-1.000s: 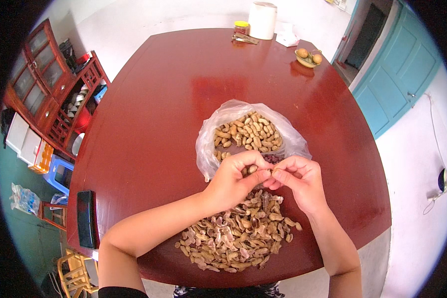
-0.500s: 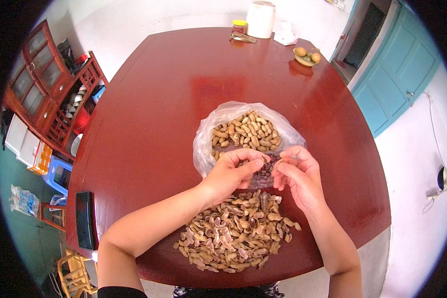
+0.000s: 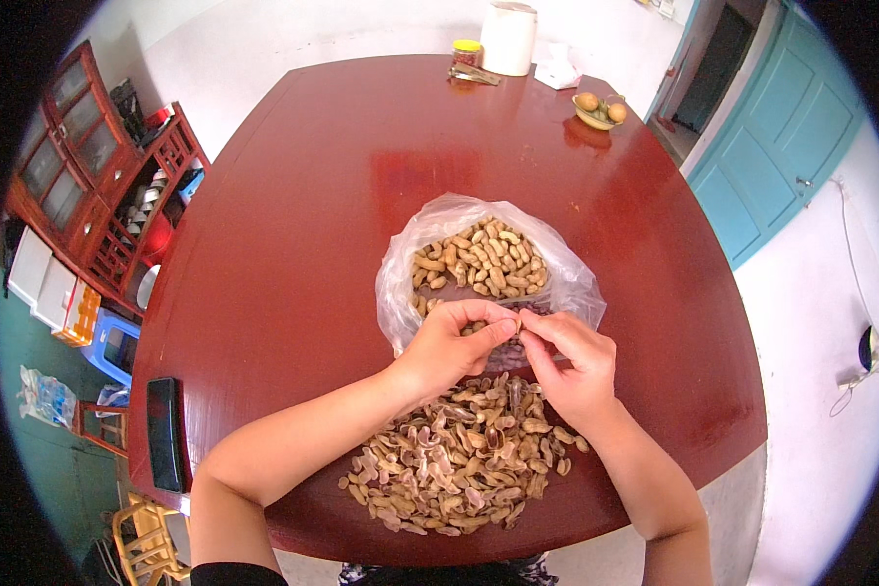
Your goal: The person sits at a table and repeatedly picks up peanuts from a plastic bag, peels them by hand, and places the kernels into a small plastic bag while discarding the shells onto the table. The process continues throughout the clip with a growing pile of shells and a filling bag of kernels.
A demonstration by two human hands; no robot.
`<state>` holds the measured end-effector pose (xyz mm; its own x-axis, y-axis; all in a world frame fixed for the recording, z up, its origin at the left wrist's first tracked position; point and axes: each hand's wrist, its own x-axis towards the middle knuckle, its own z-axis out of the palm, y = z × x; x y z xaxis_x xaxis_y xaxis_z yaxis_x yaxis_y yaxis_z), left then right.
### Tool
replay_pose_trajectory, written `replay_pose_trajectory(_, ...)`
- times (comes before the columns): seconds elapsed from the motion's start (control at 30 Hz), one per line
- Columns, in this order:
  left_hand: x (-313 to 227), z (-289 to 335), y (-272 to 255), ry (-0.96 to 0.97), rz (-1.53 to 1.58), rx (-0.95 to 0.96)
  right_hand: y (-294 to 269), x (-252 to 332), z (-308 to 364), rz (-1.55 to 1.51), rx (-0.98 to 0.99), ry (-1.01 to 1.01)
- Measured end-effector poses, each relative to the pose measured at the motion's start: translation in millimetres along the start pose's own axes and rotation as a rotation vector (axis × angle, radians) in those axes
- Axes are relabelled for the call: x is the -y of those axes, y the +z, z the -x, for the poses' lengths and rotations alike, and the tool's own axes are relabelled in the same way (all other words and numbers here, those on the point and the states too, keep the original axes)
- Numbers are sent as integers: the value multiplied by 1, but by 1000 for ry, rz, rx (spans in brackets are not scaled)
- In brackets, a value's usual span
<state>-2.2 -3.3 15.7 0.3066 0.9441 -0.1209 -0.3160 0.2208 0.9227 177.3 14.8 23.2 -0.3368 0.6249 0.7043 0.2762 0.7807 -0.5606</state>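
Note:
Over the near edge of a clear plastic bag (image 3: pixel 578 283), my left hand (image 3: pixel 452 342) and my right hand (image 3: pixel 574 363) meet fingertip to fingertip. Both pinch a peanut (image 3: pixel 519 326), which is small and mostly covered by the fingers. Whole unshelled peanuts (image 3: pixel 483 256) fill the far part of the bag. Dark reddish shelled kernels (image 3: pixel 506 357) show in the near part, partly hidden under my hands. A broad heap of empty peanut shells (image 3: pixel 449 464) lies on the table between my forearms.
The dark red table (image 3: pixel 293 244) carries a black phone (image 3: pixel 166 434) at its left edge. Toward the far side stand a white canister (image 3: pixel 509 39), a yellow-lidded jar (image 3: pixel 467 53) and a bowl of fruit (image 3: pixel 598 119). A wooden cabinet (image 3: pixel 78 156) stands left, a blue door (image 3: pixel 786 146) right.
My right hand has moved left, and its fingertips now touch the peanut at my left fingertips. Before, the two hands were slightly apart. My left hand has hardly moved.

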Motion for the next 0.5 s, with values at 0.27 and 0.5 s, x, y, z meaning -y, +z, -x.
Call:
replay_pose_trajectory(0.27, 2, 0, 1, -57, 91, -44, 0, -3, 0, 57, -13, -71)
replay_pose_trajectory(0.5, -7, 2, 8, 179, -398, -113, -3, -5, 0, 190, 15, -126)
